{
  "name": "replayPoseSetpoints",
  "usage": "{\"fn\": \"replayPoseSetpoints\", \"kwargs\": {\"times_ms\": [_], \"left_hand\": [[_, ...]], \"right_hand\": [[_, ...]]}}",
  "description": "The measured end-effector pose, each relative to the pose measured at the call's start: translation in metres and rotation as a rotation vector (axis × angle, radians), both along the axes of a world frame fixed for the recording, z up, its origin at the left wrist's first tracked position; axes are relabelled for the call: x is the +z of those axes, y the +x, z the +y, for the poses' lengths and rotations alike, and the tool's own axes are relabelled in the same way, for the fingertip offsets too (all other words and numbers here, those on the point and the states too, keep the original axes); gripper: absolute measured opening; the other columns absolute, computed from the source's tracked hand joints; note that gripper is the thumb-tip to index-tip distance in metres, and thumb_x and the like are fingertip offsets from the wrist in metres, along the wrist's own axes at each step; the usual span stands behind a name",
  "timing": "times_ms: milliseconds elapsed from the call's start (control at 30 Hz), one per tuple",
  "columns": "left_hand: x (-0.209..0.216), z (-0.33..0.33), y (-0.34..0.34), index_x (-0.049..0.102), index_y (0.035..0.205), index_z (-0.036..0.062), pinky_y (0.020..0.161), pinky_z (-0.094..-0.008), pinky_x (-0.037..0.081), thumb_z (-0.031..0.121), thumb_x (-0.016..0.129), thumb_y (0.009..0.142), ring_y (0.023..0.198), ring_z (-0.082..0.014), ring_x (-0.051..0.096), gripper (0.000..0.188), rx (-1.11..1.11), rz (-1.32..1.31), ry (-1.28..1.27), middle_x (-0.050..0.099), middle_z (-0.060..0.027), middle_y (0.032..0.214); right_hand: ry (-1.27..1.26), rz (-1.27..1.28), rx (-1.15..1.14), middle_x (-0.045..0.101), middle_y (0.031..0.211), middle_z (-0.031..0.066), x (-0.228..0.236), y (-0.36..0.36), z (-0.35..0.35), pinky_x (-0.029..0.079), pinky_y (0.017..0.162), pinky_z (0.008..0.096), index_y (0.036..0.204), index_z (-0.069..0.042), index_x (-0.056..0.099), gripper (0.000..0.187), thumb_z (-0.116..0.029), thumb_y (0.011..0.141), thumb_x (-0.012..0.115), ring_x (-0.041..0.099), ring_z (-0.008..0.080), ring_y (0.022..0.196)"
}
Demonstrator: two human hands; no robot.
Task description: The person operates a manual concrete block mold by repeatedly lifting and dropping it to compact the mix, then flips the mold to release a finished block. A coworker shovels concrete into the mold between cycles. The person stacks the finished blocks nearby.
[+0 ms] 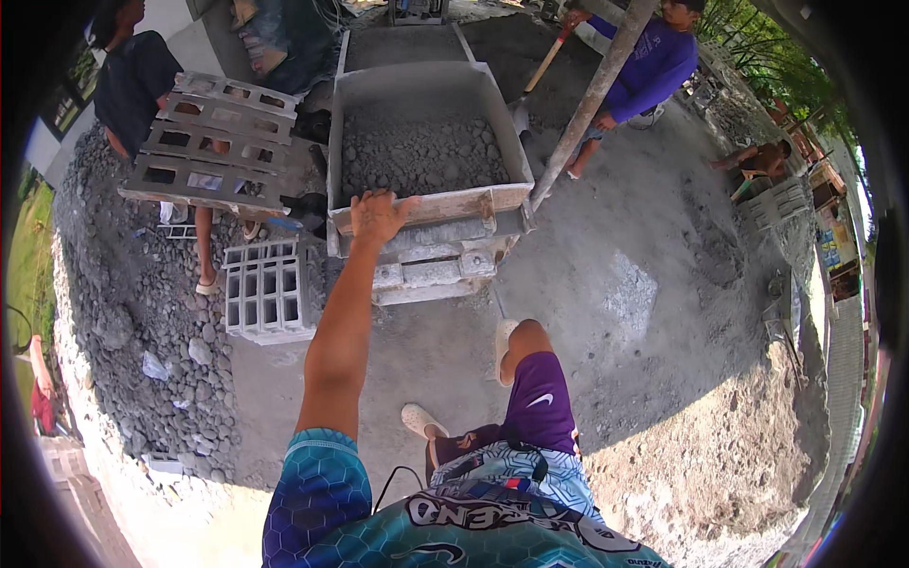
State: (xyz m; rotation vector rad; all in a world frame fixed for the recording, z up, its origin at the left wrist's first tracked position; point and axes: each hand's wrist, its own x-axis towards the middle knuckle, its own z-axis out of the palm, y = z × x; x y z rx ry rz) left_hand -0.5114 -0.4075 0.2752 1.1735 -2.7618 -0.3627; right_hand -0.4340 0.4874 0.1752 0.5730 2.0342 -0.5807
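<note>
My left hand point(379, 218) lies over the near rim of a grey metal feed box point(431, 201), its fingers bent over the edge and the thumb stretched along it to the right. The box belongs to what looks like a block-making machine point(436, 273), caked in cement dust. Inside it sits a heap of grey, crumbly mix point(417, 156), piled toward the far left and middle. My left arm reaches straight out to the rim. No right hand can be clearly made out; my right arm does not show.
A hollow concrete block point(265, 284) stands left of the machine. Beyond it, a person holds a slatted wooden pallet point(213, 142). At the right, another person in purple grips a shovel point(549, 62) behind a slanting pole point(597, 95). Gravel point(151, 350) covers the left ground.
</note>
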Motion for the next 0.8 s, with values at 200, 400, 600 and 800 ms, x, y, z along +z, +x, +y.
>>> {"fn": "replayPoseSetpoints", "kwargs": {"times_ms": [200,400,600,800], "left_hand": [[0.001,-0.003,-0.002,0.076,0.13,0.0062,0.122,-0.0538,0.032,0.088,0.04,0.095,0.14,-0.031,0.055,0.096,0.015,-0.017,0.033,0.07,-0.0131,0.139],[0.006,-0.014,-0.01,0.08,0.118,0.0046,0.114,-0.0481,0.044,0.087,0.042,0.095,0.125,-0.0314,0.067,0.094,-0.05,0.009,-0.006,0.076,-0.0144,0.124],[0.001,-0.01,0.005,0.082,0.109,0.0052,0.108,-0.0485,0.047,0.085,0.045,0.096,0.12,-0.0322,0.069,0.088,-0.068,0.025,0.015,0.078,-0.014,0.117],[0.002,-0.007,0.006,0.082,0.113,0.0053,0.112,-0.0471,0.044,0.085,0.045,0.095,0.121,-0.032,0.069,0.09,-0.04,0.051,0.004,0.078,-0.0149,0.117]], "right_hand": [[-0.312,0.322,0.024,0.075,0.089,0.0111,0.004,-0.185,-0.097,0.057,0.057,0.0313,0.116,-0.002,0.072,0.025,-0.023,0.103,0.067,0.071,0.018,0.068],[-0.544,0.639,0.147,0.074,0.086,0.0055,0.09,-0.228,-0.234,0.056,0.062,0.0298,0.111,-0.001,0.074,0.023,-0.021,0.105,0.065,0.069,0.013,0.07],[-0.605,0.79,0.75,0.078,0.097,0.0163,0.117,-0.172,-0.404,0.059,0.079,0.0386,0.106,-0.004,0.076,0.014,-0.013,0.097,0.071,0.077,0.0287,0.089],[-0.9,1.267,1.067,0.074,0.112,0.0168,0.136,-0.174,-0.618,0.052,0.1,0.0483,0.112,-0.007,0.075,0.02,-0.012,0.093,0.072,0.068,0.0368,0.113]]}}
